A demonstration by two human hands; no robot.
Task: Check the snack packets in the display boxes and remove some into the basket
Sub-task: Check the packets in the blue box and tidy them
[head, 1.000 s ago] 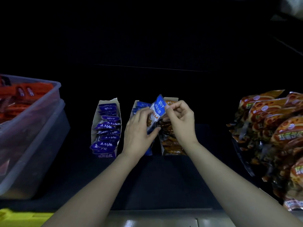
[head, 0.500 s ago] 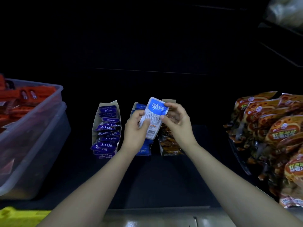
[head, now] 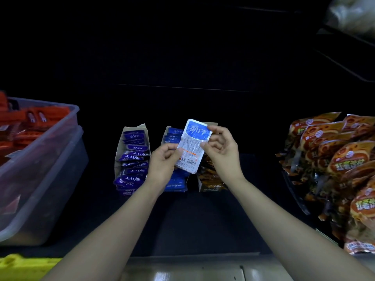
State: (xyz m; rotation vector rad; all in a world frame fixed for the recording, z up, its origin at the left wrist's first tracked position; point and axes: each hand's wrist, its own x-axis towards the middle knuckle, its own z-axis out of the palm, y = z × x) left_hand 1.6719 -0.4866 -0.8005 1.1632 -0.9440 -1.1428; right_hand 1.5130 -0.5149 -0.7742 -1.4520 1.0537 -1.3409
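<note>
Left hand (head: 164, 165): pinches packet (head: 191, 147), 9 o'clock edge.
Right hand (head: 223, 151): pinches packet, 3 o'clock edge.
Packet: barcode faces camera.

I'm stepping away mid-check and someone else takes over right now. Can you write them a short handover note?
Left hand pinches the blue-and-white packet at its left edge. Right hand pinches its right edge. The barcode side faces the camera.
Three display boxes stand below the packet, all with packets inside.
Done: one packet is held up for checking.
Left: decide on it, then check the rest. The yellow rim at lower left may be the basket.
</note>
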